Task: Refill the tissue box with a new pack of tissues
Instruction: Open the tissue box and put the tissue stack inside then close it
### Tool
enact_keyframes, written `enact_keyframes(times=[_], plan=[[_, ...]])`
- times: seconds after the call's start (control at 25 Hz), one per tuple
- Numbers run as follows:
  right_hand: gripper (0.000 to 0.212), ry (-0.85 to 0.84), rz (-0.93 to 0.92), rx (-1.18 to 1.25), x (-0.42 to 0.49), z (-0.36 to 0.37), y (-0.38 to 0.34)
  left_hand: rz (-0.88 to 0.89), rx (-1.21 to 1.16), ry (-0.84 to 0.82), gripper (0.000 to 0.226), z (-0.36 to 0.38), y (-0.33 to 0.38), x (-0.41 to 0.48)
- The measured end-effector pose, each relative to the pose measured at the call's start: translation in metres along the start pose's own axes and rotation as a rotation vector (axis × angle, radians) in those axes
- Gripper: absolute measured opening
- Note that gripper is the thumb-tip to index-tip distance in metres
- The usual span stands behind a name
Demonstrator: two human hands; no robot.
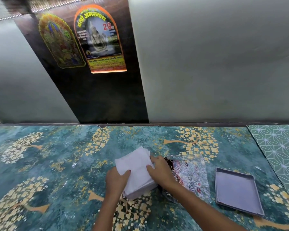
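Two hands work at the middle of the patterned table [40,164]. The grey lid [237,192] lies apart at right, and the empty plastic wrapper [190,174] is just beside the white tissue stack [137,170], so unpacking looks done; whether a box sits beneath I cannot tell. The stack's long axis runs near-left to far-right. The left hand [117,180] grips its near-left corner, and the right hand [160,170] presses curled fingers on top.
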State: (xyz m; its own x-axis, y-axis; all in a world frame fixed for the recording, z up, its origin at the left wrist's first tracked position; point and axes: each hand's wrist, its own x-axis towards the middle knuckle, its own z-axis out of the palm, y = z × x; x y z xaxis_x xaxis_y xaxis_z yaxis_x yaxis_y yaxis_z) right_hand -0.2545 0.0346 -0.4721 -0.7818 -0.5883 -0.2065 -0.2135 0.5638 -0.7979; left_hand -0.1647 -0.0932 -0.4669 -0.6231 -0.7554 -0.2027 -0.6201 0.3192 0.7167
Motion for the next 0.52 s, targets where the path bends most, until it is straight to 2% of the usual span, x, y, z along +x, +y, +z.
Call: enact_keyframes(times=[0.2,0.32,0.36,0.44,0.52], plan=[[0.044,-0.007,-0.003,-0.086,0.005,0.004,0.013,0.061,0.069,-0.016,0.026,0.002,-0.009,0.005],[0.043,-0.017,-0.010,-0.141,0.009,0.003,0.014,0.015,-0.030,0.048,0.076,0.001,-0.012,0.002],[0.042,-0.023,-0.022,-0.194,0.011,0.002,0.014,0.054,-0.055,0.081,0.086,-0.001,-0.013,0.002],[0.037,-0.016,-0.055,-0.318,0.011,0.001,0.013,0.206,0.041,0.095,0.079,-0.002,-0.014,0.006],[0.032,-0.003,-0.085,-0.474,0.009,0.000,0.009,0.364,0.207,0.039,0.053,0.001,-0.019,0.010]])
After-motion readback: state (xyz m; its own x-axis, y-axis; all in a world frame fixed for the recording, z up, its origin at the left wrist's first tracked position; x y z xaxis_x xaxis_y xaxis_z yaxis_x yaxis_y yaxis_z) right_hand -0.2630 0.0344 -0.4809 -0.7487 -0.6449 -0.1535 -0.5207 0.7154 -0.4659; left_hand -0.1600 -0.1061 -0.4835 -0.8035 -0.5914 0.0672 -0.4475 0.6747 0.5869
